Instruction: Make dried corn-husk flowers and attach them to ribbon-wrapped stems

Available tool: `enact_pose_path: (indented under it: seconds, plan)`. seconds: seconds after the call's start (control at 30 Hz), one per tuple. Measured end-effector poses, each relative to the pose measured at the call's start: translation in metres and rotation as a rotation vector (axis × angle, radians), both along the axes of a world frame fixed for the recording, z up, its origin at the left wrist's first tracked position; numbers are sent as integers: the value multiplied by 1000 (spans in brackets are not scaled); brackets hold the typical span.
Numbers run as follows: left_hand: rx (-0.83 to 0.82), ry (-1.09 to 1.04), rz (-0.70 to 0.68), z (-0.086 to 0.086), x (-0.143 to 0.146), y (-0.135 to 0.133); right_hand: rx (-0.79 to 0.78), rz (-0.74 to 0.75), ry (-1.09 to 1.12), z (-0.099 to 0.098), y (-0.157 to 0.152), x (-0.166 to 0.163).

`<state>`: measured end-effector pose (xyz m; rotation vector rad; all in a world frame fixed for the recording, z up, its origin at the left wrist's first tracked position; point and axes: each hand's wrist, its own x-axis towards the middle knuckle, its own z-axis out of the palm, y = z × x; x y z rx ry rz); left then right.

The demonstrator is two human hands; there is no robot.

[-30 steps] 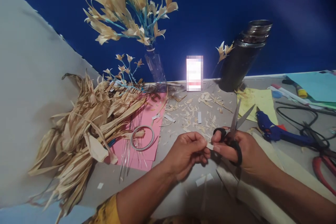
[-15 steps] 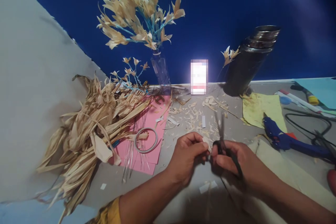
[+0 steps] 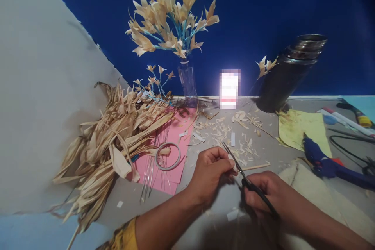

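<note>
My left hand (image 3: 208, 174) pinches a small pale piece of husk (image 3: 234, 166) between thumb and fingers; most of it is hidden. My right hand (image 3: 268, 191) is wrapped round the black handles of a pair of scissors (image 3: 240, 172). The blades slant up and left, right beside my left fingertips and the pale piece. They look closed or nearly so. Around the hands lie pale husk trimmings (image 3: 218, 129). A thin straw-coloured stick (image 3: 256, 166) rests just beyond my right hand.
Dried corn husks (image 3: 99, 140) heap at left beside pink paper (image 3: 187, 129), thin wires and a tape ring (image 3: 156, 160). Behind stand a bottle (image 3: 187, 82) of husk flowers (image 3: 164, 15), a lit phone (image 3: 229, 89) and a dark flask (image 3: 284, 82). A blue glue gun (image 3: 319, 160) lies right, near yellow paper (image 3: 295, 127).
The scissors have swung from pointing away to slanting left, with their blades now at my left fingertips. My left hand keeps its pinch. The whole view has shifted slightly.
</note>
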<state>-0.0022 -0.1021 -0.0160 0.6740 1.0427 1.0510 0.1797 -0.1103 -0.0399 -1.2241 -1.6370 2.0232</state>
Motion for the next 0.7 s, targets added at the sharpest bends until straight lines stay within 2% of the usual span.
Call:
enact_pose_path:
  seconds: [0.23,0.33,0.43,0.6,0.7]
  plan:
    - [17,-31,-39,7,-1,0,44,-40,-6,4,5,-1]
    - [24,24,-53,8,-2,0,129,-71,5,10,9,1]
    - [41,95,-45,8,-4,1,168,-27,-27,17,10,4]
    - [75,112,-27,10,-10,5,49,73,16,22,7,8]
    - [82,98,-88,11,-13,6,17,103,-26,22,7,10]
